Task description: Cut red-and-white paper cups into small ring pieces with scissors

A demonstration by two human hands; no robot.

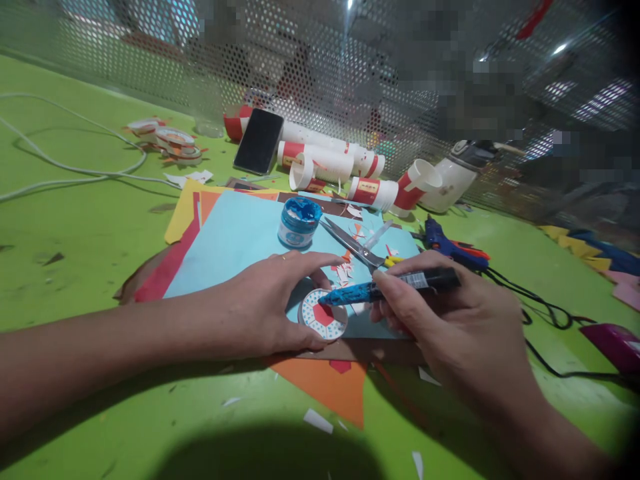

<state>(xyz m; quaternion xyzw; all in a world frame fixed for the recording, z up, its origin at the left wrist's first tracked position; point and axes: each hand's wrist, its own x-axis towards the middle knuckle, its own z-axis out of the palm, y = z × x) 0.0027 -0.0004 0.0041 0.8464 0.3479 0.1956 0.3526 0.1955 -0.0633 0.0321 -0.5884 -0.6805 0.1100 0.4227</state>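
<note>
My left hand [270, 303] curls round a small white disc [331, 327] with a red centre and blue dots in sections, gripping its edge between thumb and fingers. In my right hand [450, 320] is a black marker pen [413, 281], its front end coated in blue paint. The painted tip meets or hovers just over the disc; I cannot tell which. Behind the disc stands an uncovered jar of blue paint [299, 225]. Scissors [357, 248] lie to its right among paper scraps, on light blue sheets [220, 247].
Paper cups [370, 192], a phone [259, 141] and a white kettle-like container [447, 180] line the back, before a perforated metal screen [300, 60]. To the right are a blue glue gun [440, 240] with black cable and a magenta object [613, 347]. A white cable [100, 175] crosses the left.
</note>
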